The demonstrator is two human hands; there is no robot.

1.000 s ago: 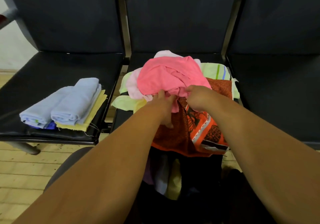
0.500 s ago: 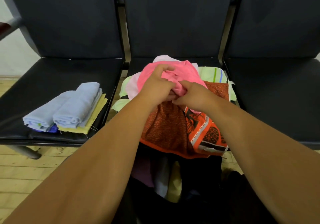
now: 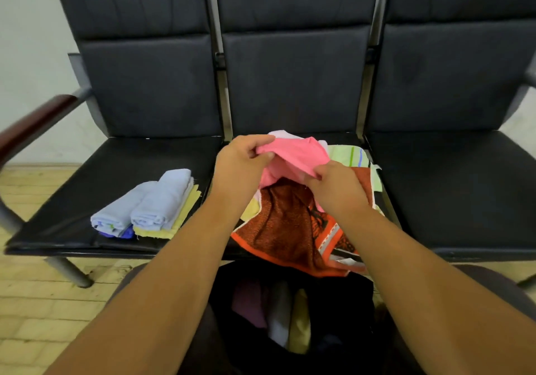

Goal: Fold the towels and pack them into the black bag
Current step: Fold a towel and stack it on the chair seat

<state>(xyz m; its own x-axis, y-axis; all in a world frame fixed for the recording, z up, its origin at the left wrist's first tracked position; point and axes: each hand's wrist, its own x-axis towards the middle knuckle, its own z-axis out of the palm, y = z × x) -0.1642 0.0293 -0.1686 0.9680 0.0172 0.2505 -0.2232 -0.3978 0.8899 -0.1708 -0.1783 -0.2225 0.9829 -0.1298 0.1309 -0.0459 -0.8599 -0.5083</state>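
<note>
The left hand [image 3: 243, 163] and right hand [image 3: 333, 185] have drawn apart, fingers [image 3: 253, 143] pinching the near edge of the pink towel [image 3: 295, 154] above the pile [image 3: 278, 224] on the middle seat [image 3: 345, 139], likely stretching it flat to fold.

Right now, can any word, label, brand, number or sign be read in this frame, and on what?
None can be read.
The orange patterned towel has a dark print and a pale patch at its hanging corner: too blurred to tell whether either is writing.
The pink towel, folded blue towels and chairs show no lettering.
</note>
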